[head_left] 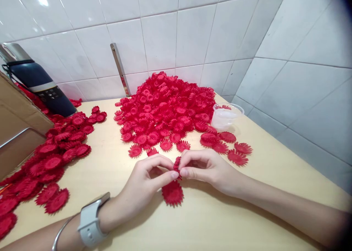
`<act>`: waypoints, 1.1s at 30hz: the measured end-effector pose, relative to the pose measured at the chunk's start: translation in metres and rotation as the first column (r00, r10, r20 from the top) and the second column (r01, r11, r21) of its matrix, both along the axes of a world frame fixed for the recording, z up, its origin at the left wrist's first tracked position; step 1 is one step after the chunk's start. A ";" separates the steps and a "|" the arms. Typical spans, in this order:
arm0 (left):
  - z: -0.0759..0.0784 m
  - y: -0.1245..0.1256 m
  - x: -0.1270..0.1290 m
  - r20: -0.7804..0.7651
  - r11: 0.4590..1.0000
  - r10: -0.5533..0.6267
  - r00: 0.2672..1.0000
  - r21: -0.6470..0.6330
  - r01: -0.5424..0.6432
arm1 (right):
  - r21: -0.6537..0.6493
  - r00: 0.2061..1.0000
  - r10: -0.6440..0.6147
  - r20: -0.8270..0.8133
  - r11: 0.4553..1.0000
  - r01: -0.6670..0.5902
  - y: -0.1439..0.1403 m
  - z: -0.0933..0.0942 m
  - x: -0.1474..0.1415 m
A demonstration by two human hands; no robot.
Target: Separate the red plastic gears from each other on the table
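We work at a pale wooden table (209, 214) set into a white-tiled corner. Our left hand (145, 185) and right hand (209, 168) meet, fingertips pinched together on one small red flower piece (177, 165) held just above another red flower (172, 193) lying flat. Behind them a big unsorted heap (167, 108) remains; flattened flowers (49, 159) lie spread to the left, so much seems left. A plastic cup (227, 115) and a dark flask (38, 84) stand clear.
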State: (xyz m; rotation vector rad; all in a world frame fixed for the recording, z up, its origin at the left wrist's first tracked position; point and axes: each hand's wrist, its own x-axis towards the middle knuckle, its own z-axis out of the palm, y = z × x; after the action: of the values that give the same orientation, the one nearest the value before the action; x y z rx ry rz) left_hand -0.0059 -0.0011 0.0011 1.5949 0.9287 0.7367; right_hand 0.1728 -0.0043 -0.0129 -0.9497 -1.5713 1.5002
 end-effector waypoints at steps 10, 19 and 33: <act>0.002 0.002 -0.001 -0.004 0.999 -0.002 1.000 -0.047 0.002 | -0.036 1.000 0.010 -0.003 0.999 -0.010 -0.001 0.002 -0.001; 0.003 0.001 0.001 0.030 0.993 -0.002 1.000 -0.121 0.005 | -0.097 0.999 0.001 -0.032 0.995 -0.004 0.000 0.004 0.000; -0.002 0.004 -0.001 0.009 0.982 0.138 0.990 -0.128 -0.136 | -0.237 0.931 -0.131 -0.340 0.970 0.050 0.009 -0.008 0.009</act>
State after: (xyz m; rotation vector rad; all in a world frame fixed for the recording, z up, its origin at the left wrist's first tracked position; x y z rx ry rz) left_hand -0.0070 0.0031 -0.0010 1.4216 1.0590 0.7705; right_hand 0.1814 0.0045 -0.0213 -0.8068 -1.1030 1.6990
